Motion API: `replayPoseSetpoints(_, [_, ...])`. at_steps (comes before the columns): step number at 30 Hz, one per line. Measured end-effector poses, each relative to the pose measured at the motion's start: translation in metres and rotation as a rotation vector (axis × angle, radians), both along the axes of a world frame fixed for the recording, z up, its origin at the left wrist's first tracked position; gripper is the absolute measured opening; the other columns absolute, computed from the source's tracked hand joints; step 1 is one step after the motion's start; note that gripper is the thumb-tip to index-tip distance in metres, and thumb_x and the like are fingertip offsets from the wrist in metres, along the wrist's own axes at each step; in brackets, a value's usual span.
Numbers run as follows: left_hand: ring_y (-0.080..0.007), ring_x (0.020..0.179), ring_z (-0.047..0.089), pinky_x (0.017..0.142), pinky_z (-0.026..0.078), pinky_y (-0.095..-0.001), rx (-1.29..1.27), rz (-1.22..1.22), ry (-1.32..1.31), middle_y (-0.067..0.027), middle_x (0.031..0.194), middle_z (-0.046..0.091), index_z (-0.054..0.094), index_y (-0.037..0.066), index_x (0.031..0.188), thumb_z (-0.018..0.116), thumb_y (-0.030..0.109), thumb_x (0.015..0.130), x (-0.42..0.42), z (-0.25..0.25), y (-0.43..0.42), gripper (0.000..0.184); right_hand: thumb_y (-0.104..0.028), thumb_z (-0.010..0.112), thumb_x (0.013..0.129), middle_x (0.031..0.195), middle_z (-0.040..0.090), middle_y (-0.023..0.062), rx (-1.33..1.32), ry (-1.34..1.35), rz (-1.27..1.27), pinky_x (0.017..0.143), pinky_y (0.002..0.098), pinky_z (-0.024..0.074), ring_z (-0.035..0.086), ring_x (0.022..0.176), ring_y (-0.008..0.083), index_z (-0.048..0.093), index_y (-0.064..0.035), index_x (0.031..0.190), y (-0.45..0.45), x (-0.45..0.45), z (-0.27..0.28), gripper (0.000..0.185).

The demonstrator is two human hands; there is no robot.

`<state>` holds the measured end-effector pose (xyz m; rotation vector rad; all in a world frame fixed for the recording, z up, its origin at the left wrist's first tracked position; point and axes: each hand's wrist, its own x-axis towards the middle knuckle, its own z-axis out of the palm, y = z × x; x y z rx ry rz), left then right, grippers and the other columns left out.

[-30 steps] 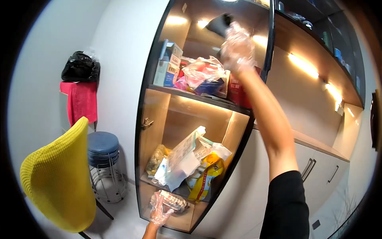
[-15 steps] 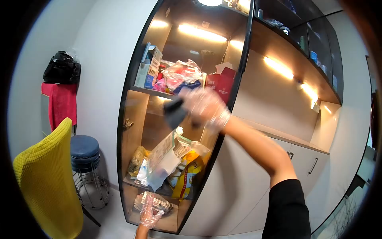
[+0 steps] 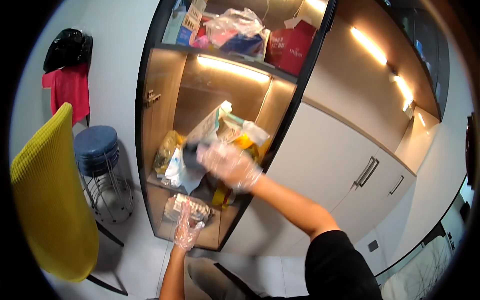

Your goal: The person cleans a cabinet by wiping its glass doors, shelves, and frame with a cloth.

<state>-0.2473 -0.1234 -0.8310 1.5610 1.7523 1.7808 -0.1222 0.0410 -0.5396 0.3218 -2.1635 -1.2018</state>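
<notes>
My right hand, in a clear plastic glove, is closed on a dark grey cloth. Motion blurs both, so the cloth's outline is soft. They are in front of the tall cabinet's glass door, at the height of the shelf with packets; whether the cloth touches the glass I cannot tell. My left hand, also gloved, is lower down at the door's bottom part, fingers stretched upward and thumb apart, holding nothing. Behind it a pale striped bundle shows in the bottom compartment.
Packets and bags fill the middle shelf; a red box stands above. Left are a yellow chair and stacked blue stools. White cupboards with dark handles stand right of the cabinet.
My right hand has moved down with the cloth, from the upper shelf's edge to the packets' level. The view has tipped downward. My left hand stays at the door's bottom part.
</notes>
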Motion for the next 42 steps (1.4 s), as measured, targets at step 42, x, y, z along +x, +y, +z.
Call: replayPoseSetpoints(42, [-0.0385,0.110,0.067,0.094,0.056,-0.0450,0.117,-0.008,0.663,-0.0139,0.122,0.067,0.067,0.011,0.119,0.076,0.009,0.080,-0.012,0.011,0.022,0.040,0.006,0.065,0.067,0.115,0.077,0.0087,-0.174,0.465,-0.015,0.095,0.0395,0.0504,0.072,0.106,0.0256,0.076,-0.0105,0.112,0.038,0.114,-0.019,0.049])
